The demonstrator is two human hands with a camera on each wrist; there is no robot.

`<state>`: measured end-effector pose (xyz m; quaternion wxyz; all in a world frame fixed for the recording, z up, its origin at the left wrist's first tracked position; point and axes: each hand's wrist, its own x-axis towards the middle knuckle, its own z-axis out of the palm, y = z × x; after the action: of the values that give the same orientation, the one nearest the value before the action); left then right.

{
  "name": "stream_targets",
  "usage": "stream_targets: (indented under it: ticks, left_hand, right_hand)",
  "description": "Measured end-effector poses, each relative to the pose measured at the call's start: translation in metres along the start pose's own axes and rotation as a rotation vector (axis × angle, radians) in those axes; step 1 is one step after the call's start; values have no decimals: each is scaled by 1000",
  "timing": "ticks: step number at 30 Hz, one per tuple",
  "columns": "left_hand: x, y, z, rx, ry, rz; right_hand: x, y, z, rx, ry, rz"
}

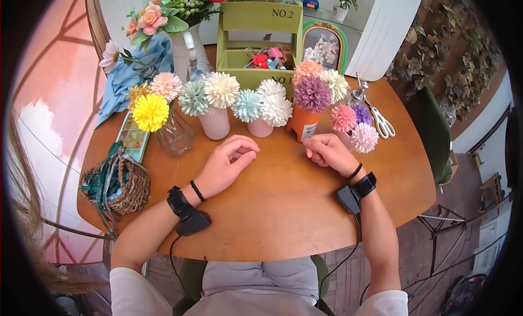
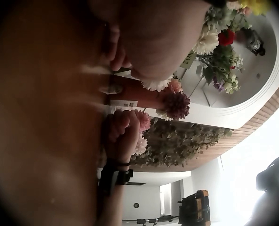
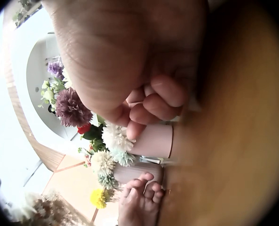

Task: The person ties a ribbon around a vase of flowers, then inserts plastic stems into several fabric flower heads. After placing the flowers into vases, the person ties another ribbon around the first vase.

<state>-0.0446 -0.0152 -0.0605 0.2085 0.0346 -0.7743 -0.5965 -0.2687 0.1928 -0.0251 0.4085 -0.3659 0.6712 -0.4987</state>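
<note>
In the head view my left hand (image 1: 227, 160) rests at the table's middle with fingers loosely bent, holding nothing. Across from it, my right hand (image 1: 329, 152) lies with its fingers loosely curled inward, also empty, just in front of an orange vase (image 1: 305, 121). The right wrist view shows the right hand (image 3: 144, 89) close up, its bent fingers near the thumb. Between and behind the hands stand a pink cup (image 1: 260, 128) and a ribbed pink vase (image 1: 215, 124), both with pompom flowers. A small vase with pink flowers (image 1: 364, 138) is beside the right hand.
At the left are a woven basket (image 1: 131, 190) with ribbons, a glass vase (image 1: 175, 137) with a yellow flower (image 1: 151, 113) and a blue cloth (image 1: 117, 81). Behind stands a green shelf box (image 1: 260, 16); scissors (image 1: 383, 122) lie at the right. The table's front edge is near my body.
</note>
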Motion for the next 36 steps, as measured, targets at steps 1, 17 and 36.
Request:
stream_targets:
  ticks: [1,17,36]
  left_hand:
    - [0,0,0,-9,-3,-1]
    - [-5,3,-2,-167,-42,-147]
    - [-5,9,0,-220,-9,-168]
  right_hand:
    - [-2,1,-1,2,-12,-2]
    - [-3,1,-8,43,-39,-9]
    - [-2,9,-12,71,22,-3]
